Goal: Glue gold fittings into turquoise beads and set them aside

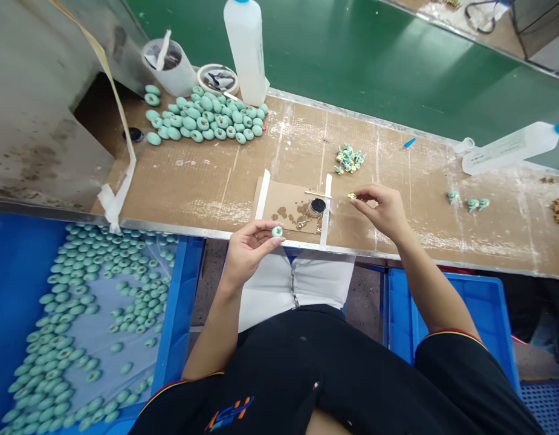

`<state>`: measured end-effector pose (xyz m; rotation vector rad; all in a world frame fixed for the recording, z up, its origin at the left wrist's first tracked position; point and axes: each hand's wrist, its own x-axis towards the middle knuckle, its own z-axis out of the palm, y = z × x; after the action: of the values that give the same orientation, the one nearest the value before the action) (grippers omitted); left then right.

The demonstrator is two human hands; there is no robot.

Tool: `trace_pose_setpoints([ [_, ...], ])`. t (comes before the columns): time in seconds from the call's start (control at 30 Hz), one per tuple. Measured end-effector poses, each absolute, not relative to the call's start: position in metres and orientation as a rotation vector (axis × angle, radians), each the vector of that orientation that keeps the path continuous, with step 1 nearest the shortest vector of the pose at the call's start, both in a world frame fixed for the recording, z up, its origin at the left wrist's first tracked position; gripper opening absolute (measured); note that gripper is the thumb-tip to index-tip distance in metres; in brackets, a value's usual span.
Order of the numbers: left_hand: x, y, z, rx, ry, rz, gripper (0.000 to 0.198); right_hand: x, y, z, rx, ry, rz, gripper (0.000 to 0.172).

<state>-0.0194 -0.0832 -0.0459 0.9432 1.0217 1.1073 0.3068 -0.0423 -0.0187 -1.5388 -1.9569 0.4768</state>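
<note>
My left hand (249,244) pinches a small round teal bead (277,231) at the bench's near edge. My right hand (382,208) pinches a tiny yellowish piece (352,196) just right of a small black glue cap (317,206). The cap stands on a cardboard patch (286,205) taped to the bench and stained with brown glue. A little heap of small teal and yellow pieces (349,159) lies beyond my right hand.
A pile of teal beads (206,118) lies at the back left by a white cup (168,66), a tape roll (218,78) and a white bottle (246,48). Another bottle (510,147) lies at right. A blue bin (16,272) at lower left holds several beads; a second blue bin (478,302) is at right.
</note>
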Motion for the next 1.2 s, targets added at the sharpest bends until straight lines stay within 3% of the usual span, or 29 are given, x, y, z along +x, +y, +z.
trace_pose_setpoints([
  [0.23, -0.020, -0.086, -0.055, 0.935, 1.048, 1.123, 0.036, 0.268, -0.038, 0.013, -1.342, -2.221, 0.445, 0.008],
  [0.73, -0.030, -0.092, -0.068, 0.958, 1.084, 1.171, 0.035, 0.252, -0.034, -0.002, -1.351, -2.463, 0.371, 0.023],
  [1.2, -0.030, -0.093, -0.066, 0.954, 1.075, 1.155, 0.033, 0.249, -0.035, -0.002, -1.336, -2.463, 0.332, 0.025],
])
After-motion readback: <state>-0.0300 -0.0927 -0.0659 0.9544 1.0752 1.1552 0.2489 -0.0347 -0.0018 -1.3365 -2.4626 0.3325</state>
